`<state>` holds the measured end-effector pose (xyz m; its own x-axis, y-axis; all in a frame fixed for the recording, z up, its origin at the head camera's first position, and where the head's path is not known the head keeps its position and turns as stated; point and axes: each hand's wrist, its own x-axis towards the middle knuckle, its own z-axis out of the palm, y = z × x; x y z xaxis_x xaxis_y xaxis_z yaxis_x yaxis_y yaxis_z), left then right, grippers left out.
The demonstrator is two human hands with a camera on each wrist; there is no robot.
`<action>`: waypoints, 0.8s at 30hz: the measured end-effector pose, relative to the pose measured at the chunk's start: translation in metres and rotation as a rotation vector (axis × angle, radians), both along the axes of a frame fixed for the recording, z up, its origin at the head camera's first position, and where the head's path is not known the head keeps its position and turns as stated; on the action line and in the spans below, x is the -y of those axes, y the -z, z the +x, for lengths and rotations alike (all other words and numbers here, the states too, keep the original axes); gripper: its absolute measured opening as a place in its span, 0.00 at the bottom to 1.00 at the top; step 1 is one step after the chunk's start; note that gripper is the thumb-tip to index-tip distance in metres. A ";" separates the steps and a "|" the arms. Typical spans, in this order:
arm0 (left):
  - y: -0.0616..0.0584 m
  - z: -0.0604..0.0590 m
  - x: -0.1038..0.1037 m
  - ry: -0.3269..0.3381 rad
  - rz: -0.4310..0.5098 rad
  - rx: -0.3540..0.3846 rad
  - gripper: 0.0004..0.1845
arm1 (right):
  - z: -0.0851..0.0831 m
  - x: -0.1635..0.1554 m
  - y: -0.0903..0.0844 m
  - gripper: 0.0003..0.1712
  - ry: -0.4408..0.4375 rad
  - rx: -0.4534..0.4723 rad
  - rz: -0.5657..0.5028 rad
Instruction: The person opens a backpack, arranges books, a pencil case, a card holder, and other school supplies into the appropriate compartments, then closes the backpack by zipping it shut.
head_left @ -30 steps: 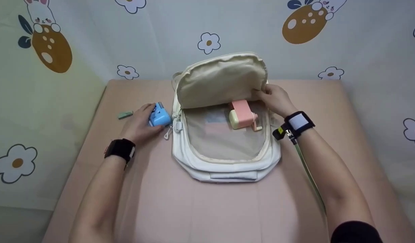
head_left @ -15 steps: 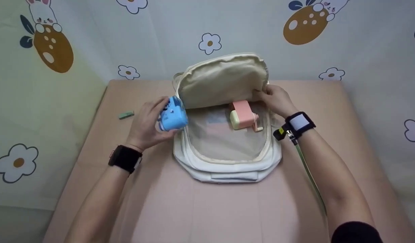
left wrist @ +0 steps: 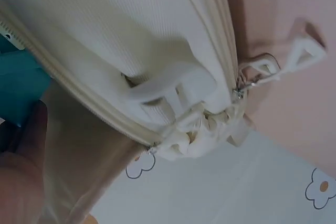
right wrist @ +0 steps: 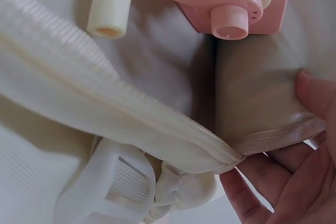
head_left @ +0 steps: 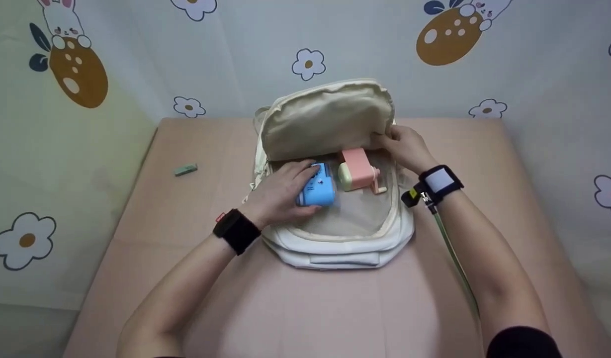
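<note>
A white backpack (head_left: 335, 252) lies with its front flap (head_left: 330, 119) folded up at the back. My left hand (head_left: 280, 194) reaches over its left side and grips a blue boxy plastic thing (head_left: 319, 186) with small dark print, above the opening. In the left wrist view this blue thing (left wrist: 21, 80) is cut off by the left edge. A pink and cream crank pencil sharpener (head_left: 357, 171) lies inside to its right. At the flap's right edge my right hand (head_left: 407, 146) pinches the fabric; the right wrist view shows thumb and fingers on both sides of its bound edge (right wrist: 283, 136).
A small green block-like object (head_left: 186, 170) lies on the pink table (head_left: 211, 308), left of the backpack. White zipper pulls (left wrist: 304, 53) hang along the backpack's side. A patterned curtain (head_left: 255, 49) stands behind. A green cable (head_left: 457, 258) runs along my right forearm.
My left hand has lifted the blue boxy thing off the table and carried it right, over the backpack's opening. My right hand has stayed on the flap.
</note>
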<state>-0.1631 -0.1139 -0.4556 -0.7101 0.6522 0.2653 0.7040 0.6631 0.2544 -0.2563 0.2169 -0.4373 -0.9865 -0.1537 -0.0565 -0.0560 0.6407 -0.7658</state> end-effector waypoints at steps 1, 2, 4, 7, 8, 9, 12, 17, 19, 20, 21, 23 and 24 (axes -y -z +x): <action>0.001 -0.003 -0.003 -0.019 -0.009 0.027 0.47 | 0.000 0.000 0.000 0.36 -0.002 0.004 -0.002; 0.002 -0.005 -0.006 -0.036 -0.014 0.051 0.48 | 0.000 0.001 0.000 0.36 -0.003 0.010 -0.006; 0.005 -0.008 -0.010 -0.059 -0.014 0.078 0.48 | 0.000 0.001 0.000 0.37 -0.005 0.017 -0.010; 0.008 -0.010 -0.014 -0.069 -0.012 0.071 0.47 | -0.001 0.001 0.000 0.36 0.000 0.030 -0.013; 0.009 -0.011 -0.015 -0.068 -0.016 0.058 0.46 | -0.001 0.000 0.000 0.36 -0.001 0.034 -0.016; 0.010 -0.011 -0.016 -0.066 -0.021 0.035 0.46 | -0.001 0.000 0.000 0.36 0.001 0.037 -0.016; 0.013 -0.010 -0.017 -0.057 -0.027 -0.058 0.44 | -0.002 0.000 -0.001 0.34 -0.003 0.029 -0.012; 0.013 -0.009 -0.021 -0.040 -0.031 -0.175 0.36 | -0.001 0.000 -0.001 0.34 -0.002 -0.005 -0.001; 0.012 -0.007 -0.025 -0.031 -0.049 -0.196 0.33 | 0.000 0.000 -0.001 0.33 0.002 -0.020 0.012; 0.012 -0.005 -0.028 -0.024 -0.060 -0.207 0.32 | 0.000 0.000 -0.001 0.33 0.002 -0.026 0.019; 0.012 -0.004 -0.031 -0.016 -0.081 -0.217 0.31 | 0.000 0.000 0.000 0.32 0.003 -0.032 0.025; 0.012 0.000 -0.038 0.008 -0.140 -0.234 0.30 | 0.000 0.001 -0.001 0.31 0.004 -0.047 0.037; 0.011 0.002 -0.042 0.022 -0.172 -0.237 0.28 | 0.000 0.001 -0.001 0.31 0.002 -0.046 0.034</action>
<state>-0.1611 -0.0720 -0.4668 -0.6265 0.7167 0.3063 0.7453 0.6659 -0.0336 -0.2563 0.2162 -0.4367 -0.9885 -0.1502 -0.0158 -0.0895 0.6667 -0.7399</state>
